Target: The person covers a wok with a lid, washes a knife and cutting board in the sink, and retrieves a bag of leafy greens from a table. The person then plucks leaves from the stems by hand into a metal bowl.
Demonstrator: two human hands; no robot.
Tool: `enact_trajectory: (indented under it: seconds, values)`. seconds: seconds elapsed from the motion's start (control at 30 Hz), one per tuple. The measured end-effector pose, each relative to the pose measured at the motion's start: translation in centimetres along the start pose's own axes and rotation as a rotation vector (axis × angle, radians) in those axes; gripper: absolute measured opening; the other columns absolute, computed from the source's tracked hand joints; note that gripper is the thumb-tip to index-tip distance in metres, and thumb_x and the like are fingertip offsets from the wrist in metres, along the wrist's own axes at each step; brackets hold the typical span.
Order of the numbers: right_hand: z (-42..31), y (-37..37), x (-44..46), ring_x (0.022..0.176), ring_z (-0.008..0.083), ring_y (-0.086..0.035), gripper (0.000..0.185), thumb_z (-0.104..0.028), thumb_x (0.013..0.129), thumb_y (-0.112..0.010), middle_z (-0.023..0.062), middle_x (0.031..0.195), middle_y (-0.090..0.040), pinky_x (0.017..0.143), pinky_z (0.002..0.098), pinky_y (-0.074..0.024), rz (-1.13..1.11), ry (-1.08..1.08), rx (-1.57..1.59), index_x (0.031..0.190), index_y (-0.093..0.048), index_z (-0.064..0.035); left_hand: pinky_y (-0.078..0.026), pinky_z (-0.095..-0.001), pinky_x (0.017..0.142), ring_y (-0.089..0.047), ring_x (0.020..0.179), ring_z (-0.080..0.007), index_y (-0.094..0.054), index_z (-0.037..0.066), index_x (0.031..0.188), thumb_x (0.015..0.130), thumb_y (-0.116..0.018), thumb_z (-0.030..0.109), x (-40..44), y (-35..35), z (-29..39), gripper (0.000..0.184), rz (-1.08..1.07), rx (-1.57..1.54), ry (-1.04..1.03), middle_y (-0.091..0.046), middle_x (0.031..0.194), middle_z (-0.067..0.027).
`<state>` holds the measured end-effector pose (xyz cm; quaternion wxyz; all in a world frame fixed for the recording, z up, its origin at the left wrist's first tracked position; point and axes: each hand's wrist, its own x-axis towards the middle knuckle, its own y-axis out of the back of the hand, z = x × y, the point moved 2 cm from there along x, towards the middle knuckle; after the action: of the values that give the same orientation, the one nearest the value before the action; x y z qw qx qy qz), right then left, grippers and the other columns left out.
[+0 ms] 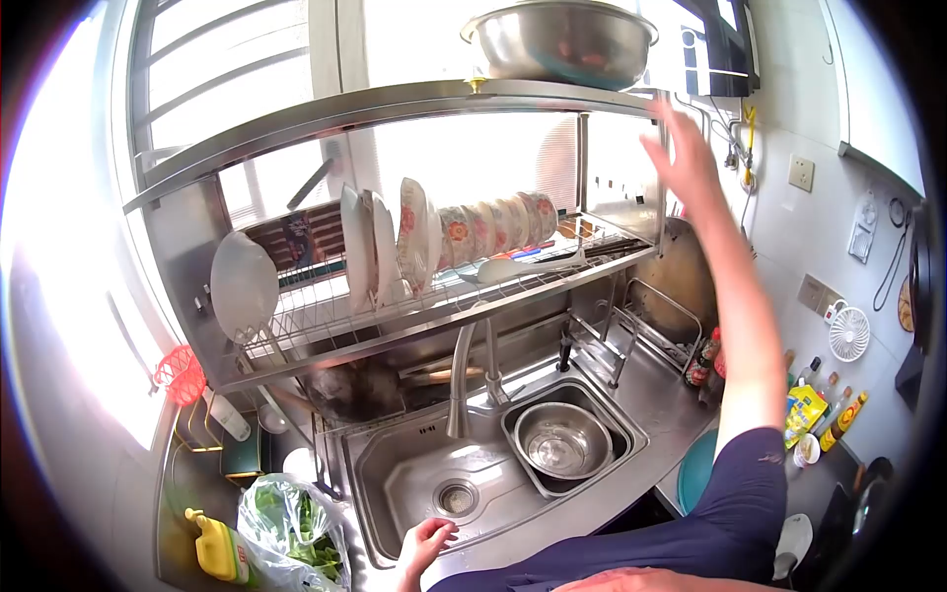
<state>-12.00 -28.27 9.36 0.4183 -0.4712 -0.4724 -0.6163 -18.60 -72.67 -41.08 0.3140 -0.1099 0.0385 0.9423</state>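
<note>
A: Twelve sits at the top of the view. What's nearest?

B: At six, the left hand, just beside the front rim of the sink. Its fingers are loosely curled; I can't tell whether they pinch anything.

A: Beyond that?

B: The tap stands at the sink's back edge, with a small steel basin in the smaller compartment at five. Past those, the rack carries patterned bowls in a row.

A: The right hand?

B: At two, raised by the rack's right end. Its fingers look spread and hold nothing I can see, though they blur. The large steel basin is between twelve and one, on the top shelf; the hand is near it, contact not visible.

A: How to reach well there?

B: I'd slow down near the rim. A basin that wide should handle steadier level, gripped on opposite sides.

A: Edges?

B: The shelf's front lip runs just under the basin. A dark box at half past one narrows the right side. The wider room is forward, over the sink, minding the tap.
</note>
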Motion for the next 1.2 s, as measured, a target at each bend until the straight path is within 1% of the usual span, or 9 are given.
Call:
enact_trajectory:
  seconds: [0.07, 0.13, 0.17, 0.2, 0.43, 0.8, 0.83, 0.93, 1.2]
  values:
    - [-1.7, 0.0, 9.1, 0.105, 0.0320, -0.058, 0.043, -0.026, 0.081, -0.067, 0.0162, 0.113, -0.060, 0.087, 0.0408, -0.0479, 0.295, 0.367, -0.157, 0.117, -0.054, -0.0085, -0.052, -0.0265, 0.070, -0.066, 0.083, -0.0144, -0.063, -0.001, 0.102, 0.091, -0.059, 0.019, -0.6, -0.3, 0.8, 0.023, -0.022, -0.012, 0.007, -0.069, 0.093, -0.0072]
    - [-4.0, -0.3, 15.2, 0.115, 0.0220, -0.055, 0.061, -0.031, 0.077, -0.070, 0.0221, 0.126, -0.052, 0.105, 0.0362, -0.0379, 0.074, 0.150, -0.175, 0.131, -0.048, -0.0089, -0.052, -0.0267, 0.070, -0.066, 0.083, -0.0144, -0.063, -0.001, 0.102, 0.092, -0.059, 0.019, -1.1, -0.4, -0.1, 0.023, -0.046, -0.009, 0.017, -0.069, 0.094, -0.0069]
    - [-7.6, 1.4, 15.4, 0.093, 0.0304, -0.064, 0.049, -0.027, 0.075, -0.073, 0.0229, 0.114, -0.059, 0.077, 0.0384, -0.0532, -0.072, -0.145, 0.157, 0.114, -0.058, -0.0028, -0.052, -0.0267, 0.070, -0.066, 0.083, -0.0146, -0.063, -0.001, 0.102, 0.092, -0.059, 0.019, -1.5, -0.3, -0.6, 0.023, -0.050, -0.031, 0.030, -0.069, 0.094, -0.0068]
    - [-5.3, -1.7, 17.7, 0.101, 0.0290, -0.061, 0.049, -0.029, 0.073, -0.072, 0.0181, 0.114, -0.060, 0.084, 0.0389, -0.0501, -0.242, -0.200, 0.077, 0.114, -0.057, -0.0067, -0.052, -0.0267, 0.070, -0.066, 0.085, -0.0148, -0.062, -0.001, 0.103, 0.092, -0.058, 0.019, -2.1, -0.2, -1.0, 0.023, -0.075, -0.054, 0.024, -0.068, 0.094, -0.0067]
    - [-3.7, -4.1, 20.6, 0.094, 0.0281, -0.065, 0.048, -0.025, 0.065, -0.077, 0.0129, 0.098, -0.068, 0.085, 0.0364, -0.0495, -0.392, -0.017, -0.300, 0.106, -0.060, -0.0067, -0.053, -0.0328, 0.066, -0.065, 0.079, -0.0187, -0.062, 0.006, 0.099, 0.091, -0.057, 0.015, -5.0, 3.6, -9.6, 0.013, 0.123, -0.142, 0.080, -0.067, 0.095, -0.0105]
    - [-10.2, 10.7, 10.3, 0.062, 0.0116, -0.058, 0.025, -0.009, 0.074, -0.074, 0.0057, 0.074, -0.060, 0.053, 0.0285, -0.0482, -0.343, -0.255, 0.111, 0.091, -0.059, 0.0017, -0.049, -0.0261, 0.071, -0.061, 0.078, -0.0126, -0.063, 0.000, 0.103, 0.091, -0.059, 0.018, -2.7, 1.1, 6.4, 0.022, -0.245, 0.190, -0.227, -0.066, 0.087, -0.0047]
    - [-10.5, 11.4, 8.7, 0.061, 0.0104, -0.056, 0.025, -0.007, 0.075, -0.072, 0.0049, 0.077, -0.060, 0.051, 0.0265, -0.0473, -0.228, 0.243, 0.003, 0.094, -0.058, 0.0021, -0.048, -0.0261, 0.071, -0.060, 0.078, -0.0123, -0.063, 0.001, 0.104, 0.091, -0.059, 0.019, -1.7, -0.3, 8.4, 0.023, -0.342, 0.276, -0.316, -0.065, 0.085, -0.0035]
    - [-13.3, 16.9, 2.6, 0.069, 0.0087, -0.054, 0.023, -0.006, 0.077, -0.070, 0.0017, 0.078, -0.058, 0.058, 0.0250, -0.0469, -0.266, -0.370, 0.065, 0.096, -0.058, 0.0021, -0.047, -0.0272, 0.076, -0.057, 0.085, -0.0121, -0.061, 0.003, 0.106, 0.093, -0.057, 0.023, 0.8, -6.2, 13.4, 0.025, -0.609, 0.131, -0.372, -0.062, 0.095, -0.0041]
    - [-14.3, 20.1, -17.0, 0.066, 0.0227, -0.057, 0.017, -0.013, 0.068, -0.074, 0.0057, 0.073, -0.055, 0.063, 0.0342, -0.0473, -0.697, -0.161, -0.002, 0.075, -0.061, -0.0046, -0.038, -0.0662, 0.095, -0.032, 0.132, -0.0394, -0.018, 0.017, 0.146, 0.074, -0.043, 0.076, 5.8, -23.6, 16.8, 0.097, -1.082, -0.978, 0.178, -0.025, 0.149, -0.0173]
